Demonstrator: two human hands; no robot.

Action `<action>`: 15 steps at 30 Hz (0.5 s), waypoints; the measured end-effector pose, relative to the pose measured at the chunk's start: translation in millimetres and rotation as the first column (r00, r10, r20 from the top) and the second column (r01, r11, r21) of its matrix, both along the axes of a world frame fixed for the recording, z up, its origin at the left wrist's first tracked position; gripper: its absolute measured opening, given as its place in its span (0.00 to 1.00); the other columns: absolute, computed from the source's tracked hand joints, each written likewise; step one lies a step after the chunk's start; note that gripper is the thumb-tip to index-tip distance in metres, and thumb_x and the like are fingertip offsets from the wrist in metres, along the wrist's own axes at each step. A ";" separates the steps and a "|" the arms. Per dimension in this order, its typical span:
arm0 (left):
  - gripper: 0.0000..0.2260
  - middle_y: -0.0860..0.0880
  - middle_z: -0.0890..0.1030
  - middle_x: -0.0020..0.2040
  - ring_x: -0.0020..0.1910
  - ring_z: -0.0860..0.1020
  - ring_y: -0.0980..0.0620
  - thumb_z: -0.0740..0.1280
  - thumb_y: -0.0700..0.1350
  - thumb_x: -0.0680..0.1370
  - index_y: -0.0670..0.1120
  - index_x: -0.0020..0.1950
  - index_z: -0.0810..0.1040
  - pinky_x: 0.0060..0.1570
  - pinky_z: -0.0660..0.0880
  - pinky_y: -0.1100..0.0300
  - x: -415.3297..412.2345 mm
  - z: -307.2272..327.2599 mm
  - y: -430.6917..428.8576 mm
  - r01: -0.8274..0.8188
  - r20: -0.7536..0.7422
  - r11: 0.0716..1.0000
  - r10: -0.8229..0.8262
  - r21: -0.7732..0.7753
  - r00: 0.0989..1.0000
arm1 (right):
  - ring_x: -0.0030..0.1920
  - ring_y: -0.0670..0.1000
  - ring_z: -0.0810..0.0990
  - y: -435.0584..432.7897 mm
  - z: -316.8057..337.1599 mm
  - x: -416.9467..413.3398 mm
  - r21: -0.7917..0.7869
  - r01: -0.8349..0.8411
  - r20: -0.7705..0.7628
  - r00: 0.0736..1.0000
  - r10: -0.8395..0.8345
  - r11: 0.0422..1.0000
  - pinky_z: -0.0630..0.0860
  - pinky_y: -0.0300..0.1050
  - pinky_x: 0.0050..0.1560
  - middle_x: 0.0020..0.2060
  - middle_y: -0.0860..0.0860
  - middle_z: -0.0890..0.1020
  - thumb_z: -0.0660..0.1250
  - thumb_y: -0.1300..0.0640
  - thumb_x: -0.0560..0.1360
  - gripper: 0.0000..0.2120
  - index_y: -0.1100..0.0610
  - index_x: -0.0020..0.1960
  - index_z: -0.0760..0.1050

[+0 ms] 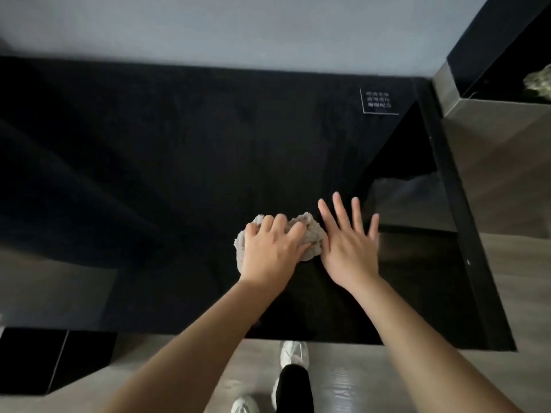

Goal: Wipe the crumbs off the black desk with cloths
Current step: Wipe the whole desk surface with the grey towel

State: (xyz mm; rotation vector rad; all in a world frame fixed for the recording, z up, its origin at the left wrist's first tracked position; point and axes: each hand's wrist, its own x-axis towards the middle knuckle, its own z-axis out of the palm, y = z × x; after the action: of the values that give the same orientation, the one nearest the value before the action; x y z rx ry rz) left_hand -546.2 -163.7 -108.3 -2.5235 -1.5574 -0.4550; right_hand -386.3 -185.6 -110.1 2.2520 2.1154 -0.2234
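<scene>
Fingers (pixel 280 222) of the left hand (pixel 272 248) curled round a crumpled pale grey cloth (pixel 311 234) on the glossy black desk (pixel 149 144); right hand (pixel 350 245) lay spread flat beside that grip; bunched cloth might skip crumbs

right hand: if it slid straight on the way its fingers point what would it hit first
Only bare black desk lies ahead of the right hand; it probably passes left of the printed label and meets the grey wall first, depth unclear.
</scene>
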 end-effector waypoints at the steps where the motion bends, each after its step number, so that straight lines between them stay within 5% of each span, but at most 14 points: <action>1: 0.12 0.47 0.75 0.41 0.40 0.75 0.45 0.61 0.56 0.76 0.48 0.46 0.75 0.39 0.70 0.49 -1.6 -3.0 -6.1 0.050 0.014 0.999 -0.050 -0.003 0.999 | 0.78 0.59 0.41 -1.9 -0.5 1.1 -0.005 0.009 0.006 1.000 -0.009 1.000 0.44 0.69 0.74 0.79 0.50 0.44 0.42 0.43 0.82 0.27 0.46 0.79 0.42; 8: 0.15 0.47 0.76 0.44 0.44 0.75 0.45 0.58 0.57 0.77 0.49 0.52 0.77 0.41 0.70 0.49 -9.5 4.0 9.7 -0.071 0.005 0.995 0.071 -0.075 0.997 | 0.78 0.58 0.43 -19.2 -3.0 -11.7 0.040 0.093 -0.039 0.995 -0.091 0.995 0.43 0.67 0.73 0.79 0.50 0.48 0.44 0.42 0.82 0.27 0.46 0.79 0.48; 15: 0.15 0.47 0.75 0.42 0.41 0.74 0.45 0.57 0.57 0.78 0.49 0.49 0.77 0.39 0.70 0.50 -35.8 0.5 -40.8 0.099 -0.049 0.995 -0.100 -0.010 0.994 | 0.78 0.58 0.43 -50.5 0.6 -23.0 0.019 0.113 -0.025 0.993 -0.112 0.993 0.45 0.67 0.74 0.79 0.50 0.48 0.40 0.41 0.81 0.28 0.47 0.79 0.47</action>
State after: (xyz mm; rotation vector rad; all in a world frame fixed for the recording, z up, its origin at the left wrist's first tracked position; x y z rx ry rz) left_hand -582.0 -204.5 -107.8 -2.6059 -1.4238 -0.3968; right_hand -409.4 -236.1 -109.5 2.3951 2.0128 -0.2345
